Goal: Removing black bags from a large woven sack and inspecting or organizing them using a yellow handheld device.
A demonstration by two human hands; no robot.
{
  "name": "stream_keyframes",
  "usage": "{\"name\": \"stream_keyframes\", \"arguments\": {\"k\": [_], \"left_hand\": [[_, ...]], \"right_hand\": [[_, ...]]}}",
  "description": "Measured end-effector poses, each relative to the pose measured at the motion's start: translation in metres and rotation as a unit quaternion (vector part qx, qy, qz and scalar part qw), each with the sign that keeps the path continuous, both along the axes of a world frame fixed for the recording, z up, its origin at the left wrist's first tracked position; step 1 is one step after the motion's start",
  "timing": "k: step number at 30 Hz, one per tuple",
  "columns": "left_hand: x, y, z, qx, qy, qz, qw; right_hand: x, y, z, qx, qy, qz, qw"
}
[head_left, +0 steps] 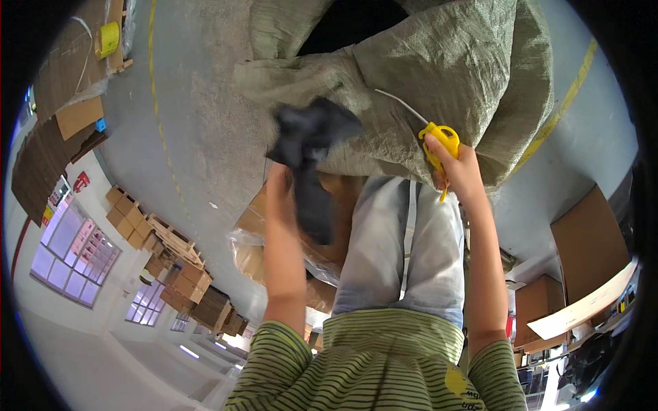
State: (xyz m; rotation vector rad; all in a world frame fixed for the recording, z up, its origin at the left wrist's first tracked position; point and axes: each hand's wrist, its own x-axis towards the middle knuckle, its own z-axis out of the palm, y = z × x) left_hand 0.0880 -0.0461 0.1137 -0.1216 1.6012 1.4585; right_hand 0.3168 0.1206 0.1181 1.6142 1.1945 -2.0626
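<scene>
Dark cloth (pixel 312 147) hung bunched in the left hand (pixel 279 192), whose fingers were closed around its lower part, so that the upper folds spread out above the fist and a long strip trailed down past the wrist. The cloth lay against the front of a large grey-green woven sack (pixel 473 75), just below the sack's dark open mouth at the top of the view. The right hand (pixel 456 168) was shut around a yellow hand tool (pixel 440 140), with the thumb and fingers wrapped over its body; a thin white strap (pixel 401 104) ran from the tool up and to the left across the sack's face. The tool touched the sack's cloth or sat just in front of it; which of the two could not be told.

Both forearms came up from the lower edge, out of the short sleeves of a green striped shirt (pixel 384 363), and between them showed light grey trousers (pixel 404 240). Beside the left forearm, a brown cardboard box (pixel 250 222) wrapped partly in clear plastic sat on the grey concrete floor (pixel 199 109), under the sack's lower edge. A yellow painted line (pixel 161 130) ran along the floor to the left. Flattened cardboard sheets (pixel 65 75) lay at the far left, with a roll of yellow tape (pixel 108 38) on them. Stacked brown boxes (pixel 181 270) stood lower left, well apart from the hands.
</scene>
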Motion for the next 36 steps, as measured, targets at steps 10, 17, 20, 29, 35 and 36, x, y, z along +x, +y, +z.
{"name": "stream_keyframes", "arguments": {"k": [10, 17, 20, 29, 35, 36], "left_hand": [[-0.023, -0.209, 0.179, -0.513, -0.059, -0.336, 0.788], [0.024, -0.316, 0.159, -0.713, -0.028, -0.607, 0.351], [0.012, -0.196, 0.121, -0.482, -0.057, -0.415, 0.769], [-0.035, 0.084, -0.093, -0.192, 0.581, -0.46, 0.644], [0.06, 0.095, -0.108, -0.124, 0.297, -0.697, 0.641], [0.09, 0.102, -0.072, -0.028, 0.212, -0.767, 0.605]], "right_hand": [[-0.014, 0.003, 0.002, -0.095, 0.059, 0.181, 0.977], [-0.052, -0.013, -0.006, -0.124, 0.132, 0.189, 0.965], [-0.043, 0.004, 0.001, -0.095, 0.103, 0.163, 0.977], [-0.103, 0.081, 0.026, -0.055, 0.205, 0.04, 0.976], [-0.174, 0.095, 0.006, -0.116, 0.116, -0.098, 0.981], [-0.159, 0.095, -0.033, -0.073, 0.196, -0.05, 0.977]]}}
